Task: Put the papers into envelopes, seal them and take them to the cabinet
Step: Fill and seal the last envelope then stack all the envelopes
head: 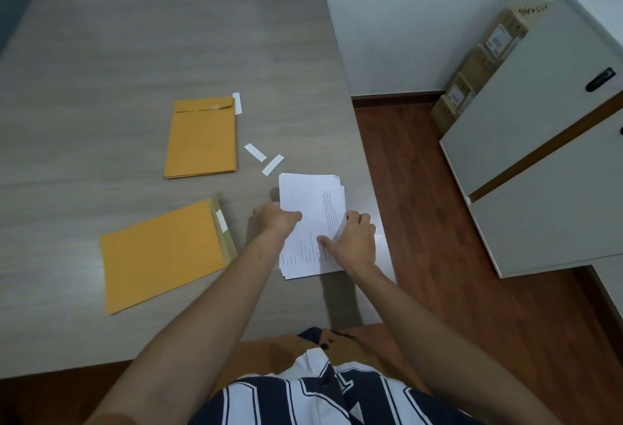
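Both hands on the paper stack (312, 222) near the desk's (135, 53) right edge

Left hand (276, 220) pinches the stack's left edge, a closed grip; right hand (354, 239) lifts the right-side sheets with curled fingers, thumb flat on top. Stack's long axis runs away from the person, print lines running the same way. One open envelope (161, 256) lies just left, flap toward the papers; an envelope pile (201, 139) sits further back.
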`<state>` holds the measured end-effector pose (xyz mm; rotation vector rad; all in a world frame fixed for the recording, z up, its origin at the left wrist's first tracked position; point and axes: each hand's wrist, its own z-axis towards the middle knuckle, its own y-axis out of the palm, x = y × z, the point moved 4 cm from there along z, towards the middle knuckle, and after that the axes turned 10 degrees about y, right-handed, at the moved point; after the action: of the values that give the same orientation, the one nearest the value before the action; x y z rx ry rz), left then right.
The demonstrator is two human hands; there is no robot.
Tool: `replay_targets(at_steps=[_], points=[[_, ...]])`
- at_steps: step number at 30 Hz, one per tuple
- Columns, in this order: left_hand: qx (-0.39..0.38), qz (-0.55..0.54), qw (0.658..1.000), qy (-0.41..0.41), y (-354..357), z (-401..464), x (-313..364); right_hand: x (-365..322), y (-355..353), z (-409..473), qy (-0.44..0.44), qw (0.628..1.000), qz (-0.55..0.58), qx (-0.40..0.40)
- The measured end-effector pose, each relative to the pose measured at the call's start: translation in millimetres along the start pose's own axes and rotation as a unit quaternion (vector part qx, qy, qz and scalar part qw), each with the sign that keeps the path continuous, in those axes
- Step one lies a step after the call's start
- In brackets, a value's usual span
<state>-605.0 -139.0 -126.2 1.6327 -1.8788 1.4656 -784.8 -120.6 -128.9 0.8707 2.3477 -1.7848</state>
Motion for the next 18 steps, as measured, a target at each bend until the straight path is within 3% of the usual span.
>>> replay_targets(at_steps=[6,18], points=[[0.006,0.045,0.999,0.02,3.0,-3.7,6.5,1.2,0.4,2.0,0.0,1.0,0.003,-0.004],[0.004,0.033,0.998,0.06,3.2,-4.4,7.5,0.6,0.2,3.2,0.001,1.0,0.005,-0.007]])
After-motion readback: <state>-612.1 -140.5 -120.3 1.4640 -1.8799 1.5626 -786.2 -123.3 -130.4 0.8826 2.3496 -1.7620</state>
